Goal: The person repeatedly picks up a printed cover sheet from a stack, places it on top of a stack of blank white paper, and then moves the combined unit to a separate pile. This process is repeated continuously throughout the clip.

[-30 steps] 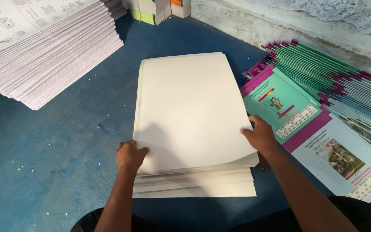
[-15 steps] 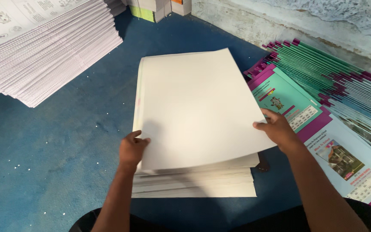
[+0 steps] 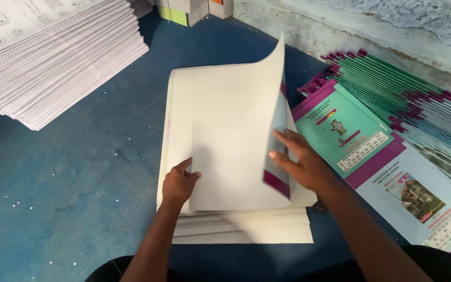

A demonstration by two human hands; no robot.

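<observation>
The left hand (image 3: 179, 183) presses down on the near left part of the stack of white sheets (image 3: 220, 130), its fingers (image 3: 184, 166) curled over the near edge of the lifted sheet (image 3: 236, 141), thumb out to the right, pinning rather than gripping. The right hand (image 3: 304, 164) lies flat and open under the raised right edge of that sheet, fingers (image 3: 283, 159) spread and pushing it up; it closes on nothing.

The lifted sheet stands curled, its far right corner high above the stack, its underside showing a teal and magenta print. It looks thin, light and limp, apt to crease or slide if pinched hard; a hold along the free right edge, with the near left corner pinned, seems best. The stack lies on the blue floor (image 3: 79, 183) straight ahead, and its many layers look heavy together.

Just to the right lie fanned teal and magenta covers (image 3: 371, 136); far left, a tall pile of printed white pages (image 3: 53, 62).
</observation>
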